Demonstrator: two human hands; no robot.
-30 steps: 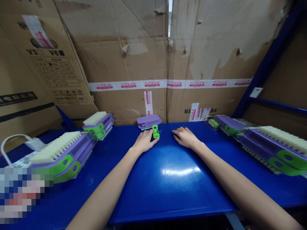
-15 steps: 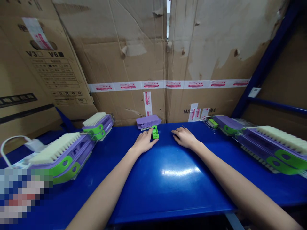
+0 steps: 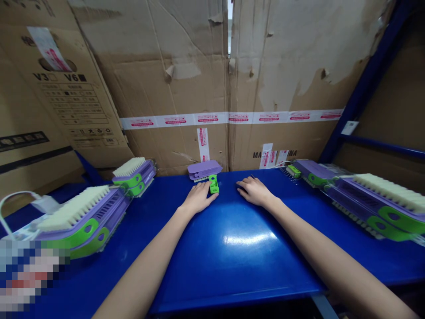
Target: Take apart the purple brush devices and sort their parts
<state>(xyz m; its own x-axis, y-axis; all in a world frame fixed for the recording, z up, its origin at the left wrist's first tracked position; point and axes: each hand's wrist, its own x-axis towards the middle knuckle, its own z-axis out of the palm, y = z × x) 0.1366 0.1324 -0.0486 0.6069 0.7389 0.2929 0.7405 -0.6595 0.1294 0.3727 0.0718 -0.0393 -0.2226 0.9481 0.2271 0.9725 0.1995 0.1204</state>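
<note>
My left hand [image 3: 198,197] rests on the blue tabletop [image 3: 212,270], fingers forward and thumb spread to the right. Between its thumb and fingertips is a small bright green plastic piece [image 3: 214,184] with holes, at least touching the hand. Right behind that piece lies a purple plastic brush-like unit [image 3: 205,168] with pale bristles underneath. My right hand [image 3: 255,190] lies palm down to the right, its fingers stretched toward the left hand. A short dark thin stick [image 3: 253,176] shows at its far side; whether the hand touches it is hidden.
Stacked purple and green brush units [image 3: 86,217] stand on the left, with a smaller stack [image 3: 134,175] behind. More units [image 3: 375,204] lie on the right, near a small green part [image 3: 293,171] with wires. Tall cardboard [image 3: 172,97] closes the back; a blue frame post [image 3: 361,84] rises at right.
The view has shifted very slightly. Both hands and the green piece keep their places on the table.
</note>
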